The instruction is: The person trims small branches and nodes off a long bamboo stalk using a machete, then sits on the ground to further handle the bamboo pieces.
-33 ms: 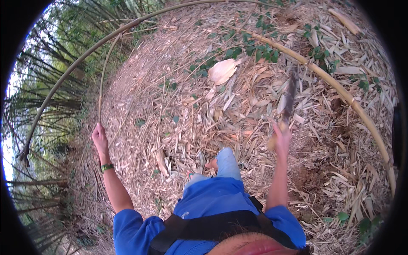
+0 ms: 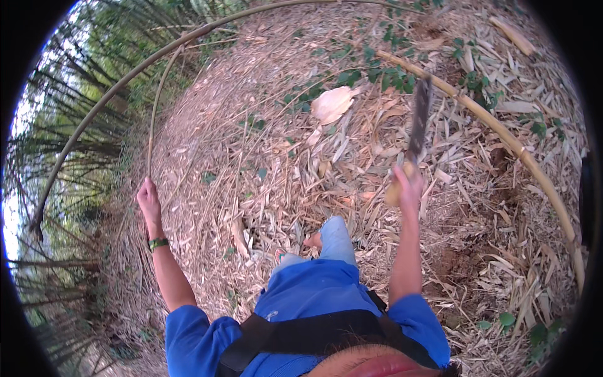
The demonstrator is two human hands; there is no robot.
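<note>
My left hand (image 2: pixel 149 202) is closed around the lower end of a thin bamboo branch (image 2: pixel 154 119). The branch rises to a joint on a long curved bamboo stem (image 2: pixel 119 85), which arches across the far left and top. In my right hand (image 2: pixel 409 187) is a machete (image 2: pixel 419 119), gripped by its pale handle. Its dark blade points away from me, and its tip overlaps a second, yellowish bamboo pole (image 2: pixel 496 125) in view; whether they touch I cannot tell.
Dry bamboo leaves and sheaths cover the ground. A broad pale sheath (image 2: pixel 331 105) lies ahead among green vine leaves (image 2: pixel 383 75). Standing bamboo (image 2: pixel 69 132) fills the left side. A short cut piece (image 2: pixel 513 36) lies at the far right.
My right hand and the machete have shifted a little left and farther away. My left hand has moved very slightly, still on the branch.
</note>
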